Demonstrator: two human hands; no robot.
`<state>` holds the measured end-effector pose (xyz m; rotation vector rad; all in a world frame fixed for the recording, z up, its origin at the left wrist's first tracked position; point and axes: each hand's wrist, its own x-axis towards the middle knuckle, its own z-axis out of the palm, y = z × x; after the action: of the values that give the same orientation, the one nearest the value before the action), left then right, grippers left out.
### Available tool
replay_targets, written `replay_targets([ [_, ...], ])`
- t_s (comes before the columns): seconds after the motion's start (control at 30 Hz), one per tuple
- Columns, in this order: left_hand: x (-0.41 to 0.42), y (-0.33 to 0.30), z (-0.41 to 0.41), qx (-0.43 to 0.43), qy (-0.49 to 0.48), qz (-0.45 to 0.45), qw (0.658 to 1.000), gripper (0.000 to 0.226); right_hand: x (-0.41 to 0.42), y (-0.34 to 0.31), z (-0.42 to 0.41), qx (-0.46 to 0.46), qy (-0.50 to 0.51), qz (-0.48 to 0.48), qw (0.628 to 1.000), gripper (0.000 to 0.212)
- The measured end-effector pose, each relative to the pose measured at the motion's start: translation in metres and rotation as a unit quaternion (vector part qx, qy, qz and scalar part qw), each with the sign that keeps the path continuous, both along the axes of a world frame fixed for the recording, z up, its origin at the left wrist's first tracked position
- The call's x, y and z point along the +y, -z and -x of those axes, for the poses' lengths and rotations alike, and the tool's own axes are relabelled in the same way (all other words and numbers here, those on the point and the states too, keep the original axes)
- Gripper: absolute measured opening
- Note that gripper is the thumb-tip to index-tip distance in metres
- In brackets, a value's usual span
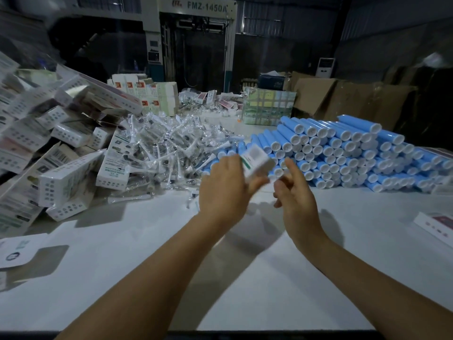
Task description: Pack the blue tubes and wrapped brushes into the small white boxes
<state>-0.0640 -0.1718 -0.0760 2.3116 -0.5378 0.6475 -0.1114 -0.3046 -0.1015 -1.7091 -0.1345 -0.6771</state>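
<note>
My left hand (pixel 224 186) holds a small white box (pixel 257 160) with green print up over the table, fingers curled round its lower end. My right hand (pixel 295 192) hovers just to the right of the box, fingers loosely bent and holding nothing. Behind the hands a large stack of blue tubes (pixel 343 150) with white caps lies on its side. A heap of wrapped brushes (pixel 169 148) in clear plastic sits left of centre. Both hands are blurred.
A tall pile of small white boxes (pixel 56 148) fills the left side. Flat box blanks lie at the table's left edge (pixel 17 251) and right edge (pixel 436 225). Cardboard cartons (pixel 343 96) and a machine (pixel 196 45) stand behind the white table (pixel 171 253).
</note>
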Motion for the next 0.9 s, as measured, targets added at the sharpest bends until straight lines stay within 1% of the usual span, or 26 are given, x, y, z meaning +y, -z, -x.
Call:
replay_targets([
  [0.03,0.002,-0.008,0.001,0.057,0.055,0.153,0.985,0.052,0.002,-0.001,0.002,0.002,-0.016,0.004,1.0,0.043],
  [0.07,0.004,-0.014,0.003,0.107,0.092,0.296,0.945,0.048,0.005,-0.001,0.003,0.009,-0.028,0.021,0.999,0.045],
  [0.1,0.005,-0.018,0.003,0.168,0.107,0.413,0.889,0.049,0.008,0.0,0.004,0.021,-0.041,0.047,0.998,0.047],
  [0.13,0.006,-0.019,0.002,0.25,0.12,0.505,0.817,0.054,0.01,0.001,0.005,0.034,-0.06,0.071,0.995,0.05],
  [0.17,0.005,-0.018,0.0,0.326,0.144,0.577,0.734,0.06,0.012,0.002,0.005,0.048,-0.085,0.086,0.991,0.054],
  [0.2,0.004,-0.014,-0.001,0.383,0.169,0.628,0.655,0.064,0.015,0.004,0.005,0.062,-0.11,0.089,0.988,0.058],
  [0.23,0.002,-0.01,-0.002,0.416,0.176,0.657,0.603,0.068,0.017,0.006,0.004,0.075,-0.126,0.088,0.985,0.06],
  [0.27,0.0,-0.007,-0.002,0.431,0.168,0.672,0.578,0.07,0.019,0.007,0.003,0.083,-0.124,0.09,0.985,0.06],
  [0.3,-0.001,-0.004,-0.003,0.435,0.153,0.682,0.567,0.07,0.022,0.007,0.002,0.084,-0.104,0.104,0.986,0.059],
  [0.4,-0.005,0.002,-0.006,0.426,0.136,0.701,0.555,0.067,0.024,0.01,0.0,0.07,-0.02,0.172,0.982,0.066],
  [0.47,-0.006,0.003,-0.005,0.428,0.133,0.701,0.555,0.059,0.024,0.012,0.0,0.064,0.015,0.231,0.971,0.067],
  [0.53,-0.005,0.002,-0.003,0.433,0.116,0.686,0.573,0.055,0.024,0.015,-0.001,0.056,0.037,0.285,0.956,0.065],
  [0.6,-0.003,0.001,-0.001,0.426,0.103,0.673,0.595,0.053,0.022,0.016,-0.002,0.06,0.037,0.291,0.954,0.058],
  [0.67,-0.003,0.001,-0.001,0.411,0.105,0.654,0.627,0.05,0.019,0.012,-0.004,0.068,0.02,0.24,0.968,0.05],
  [0.73,-0.001,0.004,-0.002,0.391,0.114,0.608,0.682,0.046,0.012,0.004,-0.003,0.065,0.013,0.185,0.98,0.041],
  [0.8,0.003,0.008,-0.003,0.374,0.138,0.548,0.736,0.038,0.001,-0.009,-0.002,0.054,0.034,0.167,0.984,0.036],
  [0.83,0.005,0.01,-0.003,0.372,0.147,0.517,0.757,0.032,-0.009,-0.017,-0.001,0.051,0.051,0.166,0.984,0.034],
  [0.9,0.006,0.016,-0.003,0.376,0.152,0.467,0.786,0.023,-0.035,-0.033,0.008,0.055,0.086,0.171,0.98,0.032],
])
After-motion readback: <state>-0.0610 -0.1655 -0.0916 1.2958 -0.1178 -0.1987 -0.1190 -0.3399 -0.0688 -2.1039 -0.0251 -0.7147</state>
